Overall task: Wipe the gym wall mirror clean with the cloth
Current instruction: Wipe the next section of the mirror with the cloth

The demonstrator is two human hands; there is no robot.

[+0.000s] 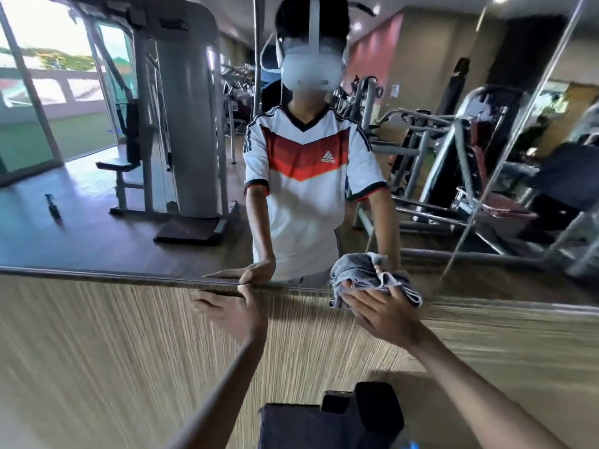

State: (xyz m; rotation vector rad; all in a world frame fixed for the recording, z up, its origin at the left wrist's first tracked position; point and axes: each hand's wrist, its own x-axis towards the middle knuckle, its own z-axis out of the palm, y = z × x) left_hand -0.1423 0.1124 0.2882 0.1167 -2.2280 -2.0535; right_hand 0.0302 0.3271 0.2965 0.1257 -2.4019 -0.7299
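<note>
By the mirror [97, 222] edge, right hand [376, 311] apparently presses cloth [363, 281]

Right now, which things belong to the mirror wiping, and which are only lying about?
For the job: cloth, mirror, right hand pressing the cloth.
Lying about: dark box below, reflected weight machine, left hand resting on the panel.

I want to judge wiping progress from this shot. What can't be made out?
Head view only:
- Smears on the mirror: motion blur hides them.
- Mirror's top and sides: cut off by the picture edges.
- The cloth's wiping face: covered by the right hand and its folds.
- The dark object at the bottom edge: cut off, unclear.
</note>
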